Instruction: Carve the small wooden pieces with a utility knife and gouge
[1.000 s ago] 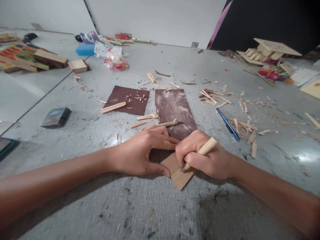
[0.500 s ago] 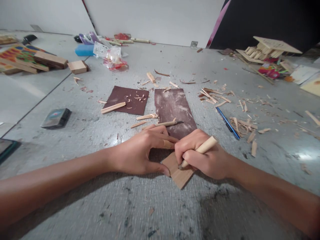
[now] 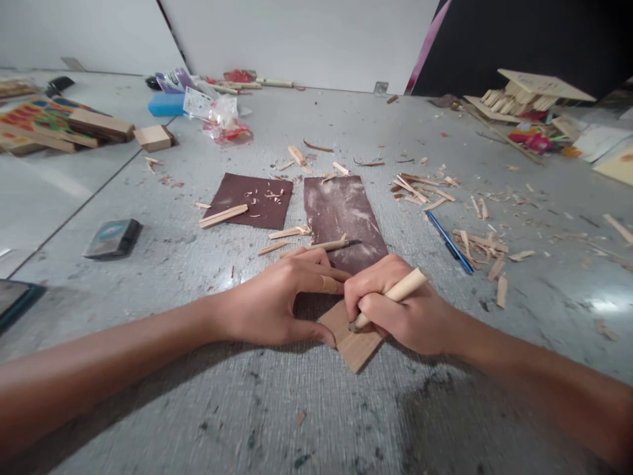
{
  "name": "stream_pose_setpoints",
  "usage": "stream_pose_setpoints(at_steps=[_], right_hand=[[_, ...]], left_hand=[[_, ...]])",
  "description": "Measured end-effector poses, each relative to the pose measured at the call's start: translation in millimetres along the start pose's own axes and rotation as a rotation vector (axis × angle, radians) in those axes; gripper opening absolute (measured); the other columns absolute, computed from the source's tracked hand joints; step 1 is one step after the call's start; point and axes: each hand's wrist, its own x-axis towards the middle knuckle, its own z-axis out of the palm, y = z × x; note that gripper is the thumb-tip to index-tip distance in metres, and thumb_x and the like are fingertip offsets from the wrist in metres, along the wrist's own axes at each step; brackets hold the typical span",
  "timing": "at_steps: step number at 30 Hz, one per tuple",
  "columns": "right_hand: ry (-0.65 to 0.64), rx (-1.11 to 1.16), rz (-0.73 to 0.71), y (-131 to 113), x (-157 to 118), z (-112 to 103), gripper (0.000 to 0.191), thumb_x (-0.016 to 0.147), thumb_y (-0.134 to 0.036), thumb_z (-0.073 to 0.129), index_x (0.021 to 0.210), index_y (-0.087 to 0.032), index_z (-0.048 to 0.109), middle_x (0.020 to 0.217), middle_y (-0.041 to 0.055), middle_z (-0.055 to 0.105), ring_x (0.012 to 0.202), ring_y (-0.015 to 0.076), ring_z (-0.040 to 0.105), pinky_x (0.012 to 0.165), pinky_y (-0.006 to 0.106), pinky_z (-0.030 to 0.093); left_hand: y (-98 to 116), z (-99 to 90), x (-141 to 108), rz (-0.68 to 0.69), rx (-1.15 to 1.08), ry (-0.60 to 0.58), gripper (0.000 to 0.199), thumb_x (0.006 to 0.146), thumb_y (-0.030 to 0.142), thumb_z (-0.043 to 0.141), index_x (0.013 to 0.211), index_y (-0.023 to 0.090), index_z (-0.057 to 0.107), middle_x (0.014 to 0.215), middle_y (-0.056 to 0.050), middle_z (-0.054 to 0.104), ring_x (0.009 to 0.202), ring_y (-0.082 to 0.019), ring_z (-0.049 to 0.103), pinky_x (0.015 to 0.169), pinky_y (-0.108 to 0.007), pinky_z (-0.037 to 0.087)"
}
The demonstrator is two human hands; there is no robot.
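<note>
A small square wooden board (image 3: 359, 349) lies on the grey table, one corner towards me. My left hand (image 3: 277, 300) steadies it, thumb pressed on its left edge and fingers reaching round the far side, where their tips are partly hidden. My right hand (image 3: 403, 307) is closed around the pale wooden handle of a carving tool (image 3: 408, 285). The tool leans to the right, with its metal end down at the board; the cutting tip is mostly hidden by my fingers. A second carving tool (image 3: 324, 247) lies just beyond my left knuckles, its dark blade pointing right.
Two brown sandpaper sheets (image 3: 254, 201) lie beyond my hands, dusted with shavings. A blue pen (image 3: 449, 242) and several wood scraps (image 3: 482, 243) are to the right. A dark block (image 3: 113, 238) sits left, wooden blocks (image 3: 153, 137) further back.
The carving tool's metal end has shifted slightly left on the board. The whole view has moved a little; both hands keep their hold.
</note>
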Motion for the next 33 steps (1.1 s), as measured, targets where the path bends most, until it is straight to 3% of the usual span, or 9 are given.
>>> stream_pose_setpoints(at_steps=[7,13,21,28,33], right_hand=[[0.081,0.001,0.028,0.3,-3.1,3.5,0.029,0.082,-0.009,0.047,0.055,-0.017,0.054,0.051,-0.0049,0.048,0.047,0.0076,0.038,0.047,0.023,0.030],[0.139,0.039,0.087,0.6,-4.9,7.6,0.029,0.084,-0.010,0.048,0.059,-0.015,0.059,0.051,-0.0051,0.052,0.045,0.0067,0.042,0.045,0.021,0.030],[0.213,0.039,0.130,-1.0,-6.8,12.6,0.029,0.085,-0.013,0.048,0.059,-0.016,0.060,0.049,-0.0050,0.051,0.044,0.0070,0.043,0.044,0.021,0.030],[0.236,-0.015,0.190,-6.9,-6.1,10.9,0.027,0.083,-0.013,0.046,0.059,-0.016,0.058,0.049,-0.0049,0.051,0.045,0.0073,0.043,0.044,0.022,0.031],[0.209,-0.102,0.255,-12.8,-5.2,8.9,0.028,0.083,-0.014,0.047,0.055,-0.017,0.052,0.049,-0.0049,0.051,0.046,0.0072,0.042,0.044,0.023,0.028]], left_hand=[[1.5,-0.5,0.2,-0.006,0.003,0.000,0.041,0.084,0.044,0.080,0.119,0.023,0.074,0.115,-0.009,0.075,0.102,-0.029,0.061,0.097,-0.048,0.047],[1.0,-0.5,0.5,0.003,-0.012,0.011,0.036,0.083,0.041,0.081,0.112,0.021,0.074,0.108,-0.008,0.074,0.103,-0.029,0.060,0.107,-0.052,0.041],[0.6,-0.3,0.1,0.022,0.004,0.026,0.033,0.083,0.044,0.081,0.105,0.020,0.074,0.097,-0.007,0.072,0.098,-0.027,0.061,0.106,-0.051,0.043],[2.4,2.1,0.3,0.002,-0.001,0.034,0.045,0.079,0.037,0.085,0.119,0.021,0.070,0.112,-0.007,0.072,0.100,-0.026,0.058,0.104,-0.048,0.043],[15.5,11.9,0.4,-0.119,0.138,0.119,0.049,0.074,0.041,0.088,0.111,0.017,0.067,0.110,-0.008,0.069,0.102,-0.028,0.055,0.094,-0.045,0.046]])
